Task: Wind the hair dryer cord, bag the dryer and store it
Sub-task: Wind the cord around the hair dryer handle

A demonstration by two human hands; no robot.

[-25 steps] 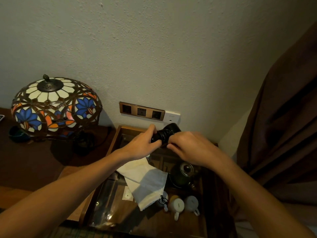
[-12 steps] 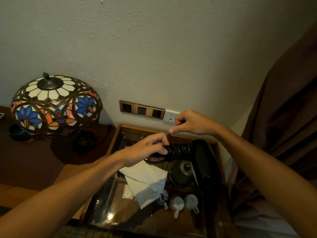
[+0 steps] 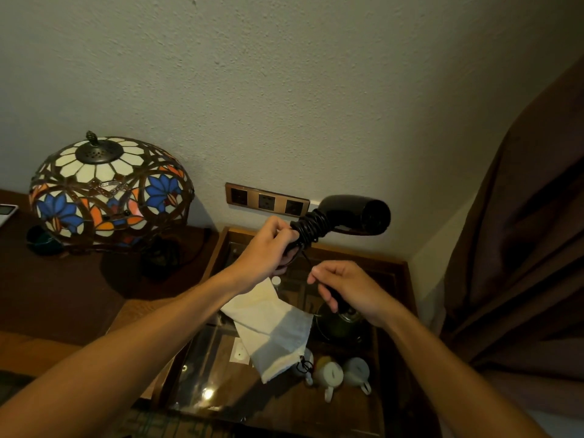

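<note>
A black hair dryer (image 3: 354, 214) is held up in front of the wall sockets, its barrel pointing right. Its black cord (image 3: 311, 227) is wound in several turns around the handle. My left hand (image 3: 268, 248) grips the handle below the coil. A short free length of cord runs down from the coil to my right hand (image 3: 344, 289), which is closed on the cord's end, a dark plug showing under the fingers. A cream cloth bag (image 3: 271, 327) lies flat on the glass-topped side table (image 3: 407, 279) below both hands.
A stained-glass lamp (image 3: 110, 191) stands on the dark surface to the left. A brass socket strip (image 3: 267, 202) is on the wall. On the table sit a dark teapot (image 3: 339, 324) and small cups (image 3: 328, 373). A brown curtain (image 3: 521, 248) hangs at right.
The dryer swung up from low over the table to sit in front of the sockets. My right hand dropped from beside the sockets to below the dryer, pulling the cord end down.
</note>
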